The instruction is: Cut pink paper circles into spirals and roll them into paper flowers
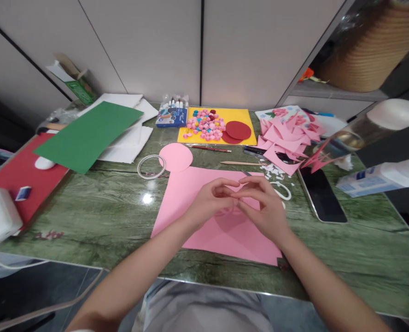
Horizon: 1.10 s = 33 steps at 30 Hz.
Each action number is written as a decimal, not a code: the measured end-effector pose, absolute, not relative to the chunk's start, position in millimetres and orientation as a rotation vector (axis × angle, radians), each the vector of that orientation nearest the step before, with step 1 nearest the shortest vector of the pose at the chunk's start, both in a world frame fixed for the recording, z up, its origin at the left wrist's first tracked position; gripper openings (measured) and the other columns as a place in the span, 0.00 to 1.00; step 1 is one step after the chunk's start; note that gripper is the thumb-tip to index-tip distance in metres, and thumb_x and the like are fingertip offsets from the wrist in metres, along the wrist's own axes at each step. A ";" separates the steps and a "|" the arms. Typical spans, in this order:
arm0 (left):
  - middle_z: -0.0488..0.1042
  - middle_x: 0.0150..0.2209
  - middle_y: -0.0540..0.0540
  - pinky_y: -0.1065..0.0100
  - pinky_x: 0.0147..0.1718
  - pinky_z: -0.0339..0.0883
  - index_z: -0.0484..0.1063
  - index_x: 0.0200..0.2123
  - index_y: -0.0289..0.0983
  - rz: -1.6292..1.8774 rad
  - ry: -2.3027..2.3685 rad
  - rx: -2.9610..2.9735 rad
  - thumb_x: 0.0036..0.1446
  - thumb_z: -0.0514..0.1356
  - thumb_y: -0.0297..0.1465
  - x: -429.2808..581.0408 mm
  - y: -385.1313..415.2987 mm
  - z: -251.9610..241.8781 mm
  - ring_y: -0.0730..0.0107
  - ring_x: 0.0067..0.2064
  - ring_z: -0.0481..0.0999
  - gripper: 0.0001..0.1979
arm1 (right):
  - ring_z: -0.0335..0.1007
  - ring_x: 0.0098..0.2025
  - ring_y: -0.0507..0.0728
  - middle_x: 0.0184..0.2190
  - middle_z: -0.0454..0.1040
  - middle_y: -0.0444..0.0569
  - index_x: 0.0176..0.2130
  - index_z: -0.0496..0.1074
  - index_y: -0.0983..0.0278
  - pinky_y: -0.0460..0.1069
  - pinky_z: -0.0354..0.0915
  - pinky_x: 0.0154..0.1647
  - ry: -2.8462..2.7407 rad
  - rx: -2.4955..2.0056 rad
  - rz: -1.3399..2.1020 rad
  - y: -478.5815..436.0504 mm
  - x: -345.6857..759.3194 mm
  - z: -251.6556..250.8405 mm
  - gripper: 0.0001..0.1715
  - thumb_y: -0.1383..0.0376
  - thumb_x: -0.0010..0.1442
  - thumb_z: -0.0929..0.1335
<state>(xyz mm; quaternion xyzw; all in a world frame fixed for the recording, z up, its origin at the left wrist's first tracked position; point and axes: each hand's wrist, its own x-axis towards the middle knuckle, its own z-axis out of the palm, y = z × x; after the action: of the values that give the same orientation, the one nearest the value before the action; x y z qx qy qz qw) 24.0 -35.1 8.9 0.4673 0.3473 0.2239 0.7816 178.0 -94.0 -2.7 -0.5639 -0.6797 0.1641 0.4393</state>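
Observation:
Both hands meet over a large pink sheet (pixel 197 235) lying on the green table (pixel 111 226). My left hand (pixel 216 198) has its thumb and fingers curved together at the tips. Facing it, my right hand (pixel 265 205) is pinched in the same way, the fingertips of the two hands nearly touching. Something small and pink, possibly a paper piece, shows faintly between them; its shape is hard to make out. A pink paper circle (pixel 176 157) overlaps the sheet's upper left corner, with a roll of white tape (pixel 151 166) beside it.
Behind are a yellow sheet (pixel 235 114) bearing small pink pieces and red circles (pixel 238 130), plus a marker pack (pixel 172 115). Pink scraps (pixel 287 138), a phone (pixel 324 196) and a white bottle (pixel 384 177) stand right. Green paper (pixel 90 136) and a white charger (pixel 0 214) lie left.

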 end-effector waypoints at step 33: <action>0.73 0.35 0.46 0.70 0.36 0.65 0.69 0.36 0.34 0.552 0.625 1.114 0.43 0.63 0.23 29.0 -43.0 5.8 0.73 0.36 0.71 0.13 | 0.64 0.40 0.55 0.43 0.62 0.46 0.21 0.63 0.62 0.55 0.62 0.44 -1.579 -1.440 0.487 -93.1 176.9 -8.5 0.14 0.76 0.42 0.71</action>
<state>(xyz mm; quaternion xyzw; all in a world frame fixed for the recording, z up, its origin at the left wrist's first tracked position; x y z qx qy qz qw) 29.0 -43.0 5.8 0.5131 0.2880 0.2542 0.7676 176.9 -93.1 -8.5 -0.5842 -0.6406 0.1978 0.4574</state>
